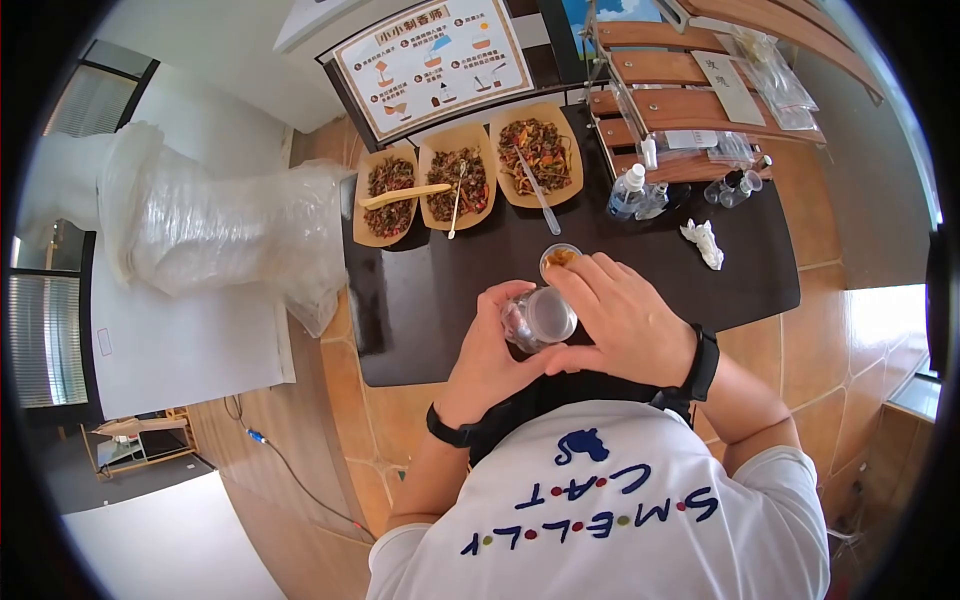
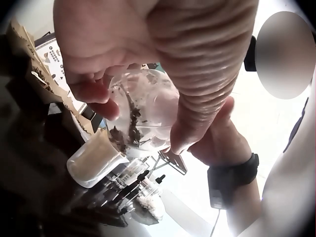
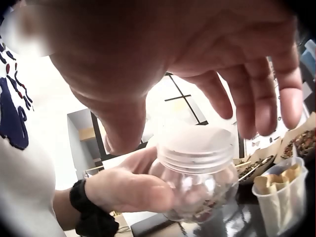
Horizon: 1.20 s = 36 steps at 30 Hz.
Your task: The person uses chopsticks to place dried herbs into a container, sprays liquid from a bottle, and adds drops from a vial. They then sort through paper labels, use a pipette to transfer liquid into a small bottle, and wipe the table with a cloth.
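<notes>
Left hand (image 1: 485, 352): thumb and fingers are curled round the body of a clear jar (image 1: 515, 322), gripping it. The jar is held in front of the shirt (image 1: 620, 490), above the near edge of the dark table (image 1: 680, 285). A pale translucent lid (image 1: 553, 315) covers its mouth; dark flakes (image 2: 134, 123) show through the wall.

Right hand (image 1: 630, 320): fingers are extended and slightly spread, thumb set apart, positioned over and beside the lid. Whether a fingertip touches the lid cannot be determined. Each wrist carries a black band (image 1: 703, 365).

Small translucent cup (image 3: 274, 217): located just beyond the right fingers, towards the middle of the table. It contains tan strips (image 3: 279, 182).

Trays: three paper trays are set side by side along the far edge, starting at the far left corner. All contain a mixed dry material (image 1: 530, 150). Wooden tongs (image 1: 405, 195) span the left tray (image 1: 380, 240) and the middle tray (image 1: 455, 138); a thin white stick (image 1: 456, 205) also lies across the middle tray. A clear plastic dropper (image 1: 540, 195) extends from the right tray (image 1: 560, 115) towards the near edge.

Right section: small bottles (image 1: 627, 192) are grouped towards the far right corner, and a crumpled white tissue (image 1: 703, 243) lies near the right edge. A printed sign (image 1: 430, 65) stands behind the trays
</notes>
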Each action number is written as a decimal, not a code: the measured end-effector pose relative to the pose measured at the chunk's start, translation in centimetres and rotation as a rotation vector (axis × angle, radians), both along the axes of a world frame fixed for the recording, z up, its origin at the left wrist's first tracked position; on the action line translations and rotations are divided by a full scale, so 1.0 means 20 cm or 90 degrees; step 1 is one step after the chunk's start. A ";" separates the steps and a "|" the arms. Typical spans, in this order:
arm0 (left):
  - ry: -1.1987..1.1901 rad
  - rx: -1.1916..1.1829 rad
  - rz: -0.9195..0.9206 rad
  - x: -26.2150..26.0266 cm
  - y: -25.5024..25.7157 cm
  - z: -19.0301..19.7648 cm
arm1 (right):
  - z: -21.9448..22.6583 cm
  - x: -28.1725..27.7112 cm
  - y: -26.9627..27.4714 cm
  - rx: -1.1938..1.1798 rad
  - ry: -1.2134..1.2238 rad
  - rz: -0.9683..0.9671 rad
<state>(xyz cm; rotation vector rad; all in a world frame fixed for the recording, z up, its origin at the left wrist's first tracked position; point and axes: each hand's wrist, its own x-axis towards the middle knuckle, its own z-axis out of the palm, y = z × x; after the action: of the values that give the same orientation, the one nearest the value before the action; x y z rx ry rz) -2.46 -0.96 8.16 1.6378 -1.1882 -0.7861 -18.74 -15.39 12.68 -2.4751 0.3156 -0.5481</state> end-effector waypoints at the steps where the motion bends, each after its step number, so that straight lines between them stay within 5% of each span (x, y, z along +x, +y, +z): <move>1: -0.037 0.028 -0.016 0.00 0.00 0.02 | -0.02 -0.01 -0.01 0.005 0.043 0.026; 13: 0.177 0.013 -0.179 0.07 0.01 0.08 | 0.05 -0.07 -0.14 0.125 -0.085 0.226; 18: 0.340 0.062 -0.208 0.11 0.03 0.01 | 0.10 -0.14 -0.18 0.236 -0.166 0.136; 20: 0.420 0.000 -0.108 0.10 0.03 -0.02 | 0.09 -0.19 -0.23 0.213 -0.174 0.065; 22: 0.372 -0.007 -0.096 0.13 0.02 -0.05 | 0.05 -0.22 -0.24 0.258 -0.094 -0.043; 26: 0.178 -0.096 -0.055 0.18 -0.03 -0.11 | -0.25 -0.23 -0.24 0.079 0.003 -0.137; 28: 0.017 -0.130 -0.056 0.19 -0.06 -0.11 | -0.35 -0.22 -0.22 0.081 0.016 -0.148; 36: -0.188 -0.089 -0.069 0.23 -0.14 -0.07 | -0.51 -0.22 -0.17 0.035 0.111 -0.212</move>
<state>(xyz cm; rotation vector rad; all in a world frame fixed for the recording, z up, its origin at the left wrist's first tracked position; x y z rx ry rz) 2.05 -3.82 6.75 1.6213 -1.5155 -0.5250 -23.13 -18.86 2.48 -2.4337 0.8120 -0.4490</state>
